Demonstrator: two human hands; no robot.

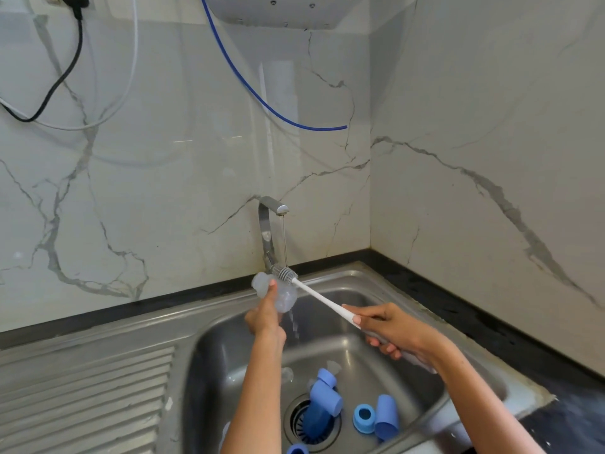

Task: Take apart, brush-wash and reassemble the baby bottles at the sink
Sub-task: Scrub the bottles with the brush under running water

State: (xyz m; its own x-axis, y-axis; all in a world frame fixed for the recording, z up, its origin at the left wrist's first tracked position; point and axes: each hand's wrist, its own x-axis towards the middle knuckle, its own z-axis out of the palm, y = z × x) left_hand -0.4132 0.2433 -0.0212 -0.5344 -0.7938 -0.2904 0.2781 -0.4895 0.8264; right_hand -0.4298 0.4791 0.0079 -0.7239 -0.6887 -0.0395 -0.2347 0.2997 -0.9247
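My left hand (264,317) grips a clear baby bottle (285,297) and holds it up under the tap (269,224), from which a thin stream of water runs. My right hand (389,329) grips the white handle of a bottle brush (322,298). The grey bristle head of the brush sits at the bottle's top, right under the stream. Blue bottle parts lie in the sink basin (235,355) below: caps (325,391), a ring (364,418) and a cup-shaped cover (387,417). Clear teats (334,367) lie near them.
A ribbed steel drainboard (82,398) lies left of the basin. A dark counter edge (491,326) runs along the marble walls. The drain strainer (312,424) is partly covered by a blue piece. Cables and a blue hose (262,99) hang on the wall above.
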